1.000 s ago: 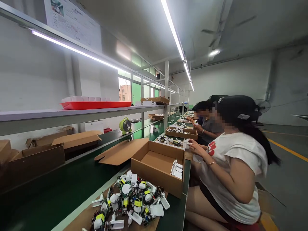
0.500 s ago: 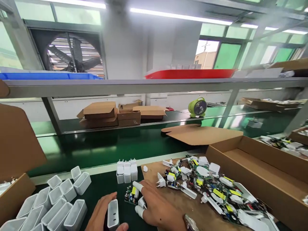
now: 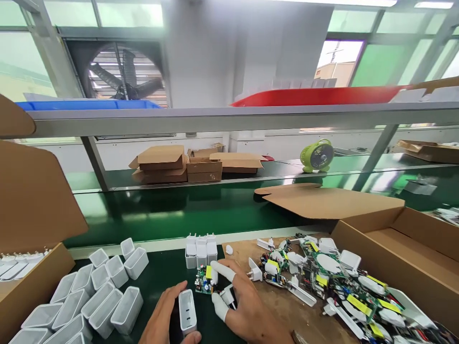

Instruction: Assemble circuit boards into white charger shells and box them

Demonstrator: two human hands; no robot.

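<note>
My left hand is closed around a white charger housing, held upright with its open top showing slots in the bottom. Just to the right, my right hand, with white covers on thumb and forefinger, grips a small circuit board with a yellow-wrapped component and a white plug part attached. The board sits close beside the housing, apart from it. Behind the board stands a row of white chargers. Several empty white housings stand grouped left of my left hand.
A heap of circuit boards and white plug parts lies on brown cardboard at right. Beyond it is a large open carton; another carton with white parts stands at left. A shelf spans overhead, and a green fan stands behind.
The whole view has swung slightly, so things appear farther right. My right hand has lifted and tilted the board assembly a little; my left hand keeps the housing.
</note>
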